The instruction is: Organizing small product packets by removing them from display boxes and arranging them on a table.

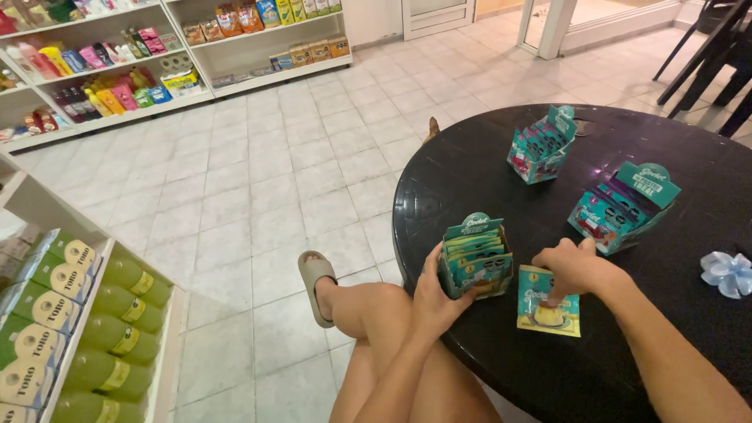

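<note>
I sit at a round black table [486,172]. My left hand [435,291] grips the left side of a small teal display box [476,255] full of sachets, near the table's front edge. My right hand [572,266] rests with its fingers pressed on a single teal sachet [548,313] picturing a yellow dessert, lying flat just right of that box. Two more teal display boxes stand farther back: one [623,208] close behind my right hand, the other [542,146] toward the far side.
A pale blue ribbon bow [727,274] lies at the table's right. Store shelves with bottles and packets [102,86] line the far wall. A shelf with green bottles and cartons [86,313] stands at my left. Tiled floor lies between; dark chair legs [705,55] are top right.
</note>
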